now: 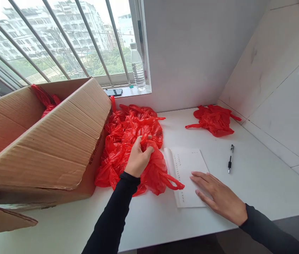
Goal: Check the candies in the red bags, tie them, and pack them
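Note:
My left hand (140, 157) is closed on the gathered top of a red plastic bag (154, 173). One handle of this bag hangs over the left edge of an open notebook (191, 187). Behind and left of the hand lie several more knotted red plastic bags (130, 123), heaped against the cardboard box. What the bags contain cannot be made out. My right hand (215, 192) rests flat on the notebook's page with its fingers stretched out. Small writing runs down the page near its left side.
A large open cardboard box (59, 141) stands at the left with red plastic inside. A crumpled red bag (214, 120) lies at the back right, and a pen (231, 158) is right of the notebook. A water bottle (138, 68) and a phone (114, 92) occupy the barred window's sill.

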{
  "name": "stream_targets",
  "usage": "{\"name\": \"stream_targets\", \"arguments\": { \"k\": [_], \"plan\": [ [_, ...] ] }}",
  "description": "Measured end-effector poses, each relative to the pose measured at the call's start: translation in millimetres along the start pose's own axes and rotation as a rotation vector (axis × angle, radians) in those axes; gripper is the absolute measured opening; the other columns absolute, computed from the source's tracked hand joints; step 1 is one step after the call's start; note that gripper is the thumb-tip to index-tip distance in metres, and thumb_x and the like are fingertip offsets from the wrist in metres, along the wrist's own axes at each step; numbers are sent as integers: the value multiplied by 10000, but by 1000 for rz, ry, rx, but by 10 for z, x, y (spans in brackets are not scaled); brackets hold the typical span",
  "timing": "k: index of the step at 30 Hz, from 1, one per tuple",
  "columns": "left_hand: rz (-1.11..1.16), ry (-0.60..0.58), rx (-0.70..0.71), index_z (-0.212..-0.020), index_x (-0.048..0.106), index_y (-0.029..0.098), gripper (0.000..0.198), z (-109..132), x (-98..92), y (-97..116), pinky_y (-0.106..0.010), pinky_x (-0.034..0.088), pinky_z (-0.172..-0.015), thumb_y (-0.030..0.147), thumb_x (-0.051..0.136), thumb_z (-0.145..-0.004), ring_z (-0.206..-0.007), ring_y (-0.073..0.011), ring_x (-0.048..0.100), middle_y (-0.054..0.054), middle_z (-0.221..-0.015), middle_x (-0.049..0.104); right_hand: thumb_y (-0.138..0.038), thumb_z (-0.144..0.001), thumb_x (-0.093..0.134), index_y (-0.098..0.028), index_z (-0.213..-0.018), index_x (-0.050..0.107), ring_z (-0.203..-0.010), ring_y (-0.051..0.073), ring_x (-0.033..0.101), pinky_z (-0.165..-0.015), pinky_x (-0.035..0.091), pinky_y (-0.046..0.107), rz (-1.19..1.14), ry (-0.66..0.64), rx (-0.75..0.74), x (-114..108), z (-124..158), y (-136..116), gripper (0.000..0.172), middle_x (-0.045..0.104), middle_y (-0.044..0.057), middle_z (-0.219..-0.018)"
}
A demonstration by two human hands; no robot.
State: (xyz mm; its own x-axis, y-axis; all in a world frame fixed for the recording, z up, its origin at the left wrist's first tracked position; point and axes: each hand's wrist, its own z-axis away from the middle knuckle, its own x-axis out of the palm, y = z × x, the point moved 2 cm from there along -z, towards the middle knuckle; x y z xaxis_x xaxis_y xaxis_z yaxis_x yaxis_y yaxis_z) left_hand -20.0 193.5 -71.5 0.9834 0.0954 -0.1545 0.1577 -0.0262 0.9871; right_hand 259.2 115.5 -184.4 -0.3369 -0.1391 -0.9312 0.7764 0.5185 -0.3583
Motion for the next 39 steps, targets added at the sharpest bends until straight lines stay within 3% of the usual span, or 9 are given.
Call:
{"name": "stream_targets", "arguments": {
  "k": [6,11,16,21,25,28,32,36,39],
  "plan": [
    [-270,81,134,-1017,661,148,257,-310,-42,-77,-404,500,-941,325,568,-856,-956,-243,646,-85,-929,667,-394,-1032,435,-259,-1505,372,-1373,260,491,-1106,491,499,-199,133,-19,-264,-303,-494,496,533,121,-1462],
    [-516,329,323,-1391,503,137,511,147,23,-62,-520,212,-1204,289,549,-905,-1401,-315,376,-191,-1435,490,-296,-993,493,-205,-1519,403,-1420,387,415,-1138,387,629,-103,78,-209,-99,-738,-925,542,448,201,-1525],
    [-974,179,421,-1509,428,195,551,541,205,-493,-592,318,-1148,289,502,-971,-1443,-381,362,-188,-1573,392,-285,-936,543,-177,-1552,335,-1474,363,345,-1190,321,587,-126,-23,-179,109,-741,-843,659,387,203,-1584],
    [-1077,99,482,-1530,410,146,581,265,263,-916,-578,299,-1184,224,478,-959,-1496,-393,302,-207,-1610,353,-168,-828,573,-216,-1619,132,-1545,323,153,-1218,227,613,-54,-41,-77,221,-506,-636,907,207,145,-1677],
    [-1128,94,464,-1528,420,161,585,37,226,-1015,-568,276,-1201,190,463,-945,-1506,-382,288,-178,-1612,369,-206,-848,591,-238,-1609,194,-1527,305,241,-1222,251,595,-145,-15,-70,122,-455,-489,859,280,103,-1660],
    [-1111,104,464,-1525,420,179,598,47,200,-923,-594,252,-1204,206,482,-931,-1502,-380,300,-174,-1593,400,-356,-924,607,-247,-1515,408,-1396,232,481,-1168,417,429,-298,166,34,-195,-596,-143,633,516,87,-1517],
    [-955,166,560,-1464,470,243,539,175,207,-548,-635,206,-1211,239,519,-927,-1463,-370,366,-149,-1532,466,-312,-1000,529,-185,-1382,528,-1228,220,597,-1090,471,446,-265,414,326,-800,-1058,824,403,635,115,-1322],
    [-700,163,617,-1321,579,326,388,133,238,-129,-569,379,-1158,247,525,-946,-1333,-315,513,-77,-1387,580,-361,-981,613,-173,-1234,620,-1063,228,658,-917,558,458,-197,527,632,-1381,-1574,1860,316,652,88,-1236],
    [-559,196,567,-1226,642,360,300,-19,233,93,-496,516,-1028,309,557,-943,-1227,-299,594,-40,-1309,634,-356,-970,631,-177,-1256,611,-1081,236,647,-915,559,462,-155,551,777,-1601,-1828,2326,338,631,93,-1274]
  ]
}}
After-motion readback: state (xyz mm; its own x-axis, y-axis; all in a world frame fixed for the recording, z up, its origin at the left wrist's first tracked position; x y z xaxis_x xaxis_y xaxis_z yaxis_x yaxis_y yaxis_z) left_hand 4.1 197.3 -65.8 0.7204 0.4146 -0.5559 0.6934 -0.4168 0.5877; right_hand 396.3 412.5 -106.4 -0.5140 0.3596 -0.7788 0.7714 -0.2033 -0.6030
